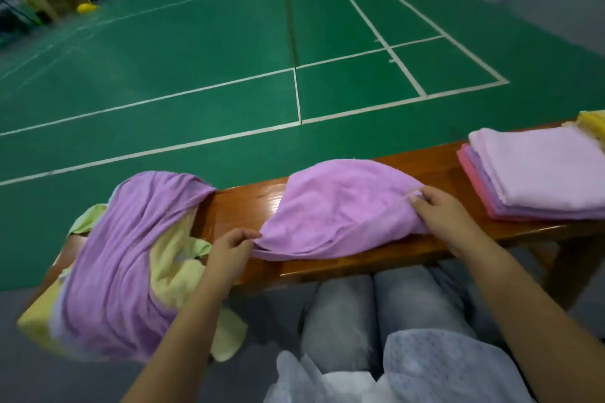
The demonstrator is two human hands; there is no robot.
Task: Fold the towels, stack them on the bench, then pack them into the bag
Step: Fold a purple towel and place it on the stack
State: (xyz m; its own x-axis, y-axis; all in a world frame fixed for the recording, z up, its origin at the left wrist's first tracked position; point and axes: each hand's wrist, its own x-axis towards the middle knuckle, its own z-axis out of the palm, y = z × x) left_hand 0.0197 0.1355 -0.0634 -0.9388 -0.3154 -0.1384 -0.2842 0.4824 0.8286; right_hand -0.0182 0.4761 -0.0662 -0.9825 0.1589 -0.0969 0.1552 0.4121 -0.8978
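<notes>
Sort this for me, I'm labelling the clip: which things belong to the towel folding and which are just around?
Job:
purple towel being folded
left hand
right hand
heap of unfolded purple and yellow towels
stack of folded pink and lilac towels
brown wooden bench

Just around:
green court floor
yellow post base

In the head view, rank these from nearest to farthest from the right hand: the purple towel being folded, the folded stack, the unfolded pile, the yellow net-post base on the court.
1. Purple towel: pinched by the right hand, mid-bench.
2. Folded stack: just to its right on the bench.
3. Unfolded pile: left end, beyond the left hand.
4. Yellow base: far across the court, upper left.
</notes>
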